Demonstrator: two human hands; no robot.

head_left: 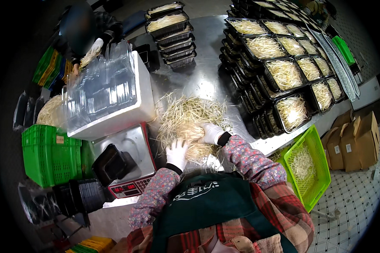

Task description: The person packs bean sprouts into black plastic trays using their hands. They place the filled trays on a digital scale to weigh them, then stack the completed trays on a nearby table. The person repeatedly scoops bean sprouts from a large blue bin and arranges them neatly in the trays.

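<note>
Bean sprouts (pixel 192 110) lie heaped just right of the digital scale (pixel 142 152), whose pan bears a black plastic tray (pixel 111 163). The gloved left hand (pixel 177 155), nearer the scale, lays spread fingers against a pale clump; the gloved right hand (pixel 211 133), farther from it, meets the same clump. Whether either closes on strands, I can't tell. I'd judge loose, two-sided cupping best, keeping stems aligned and unsnapped.

A big, loose pile of sprouts (pixel 194 110), all pale and thin and tangled, sprawled across the shiny metal table (pixel 207 80)! Stray strands (pixel 179 100) bristled along its far side, and nearer in, a denser, creamier bundle (pixel 190 131) lay bunched together!
</note>
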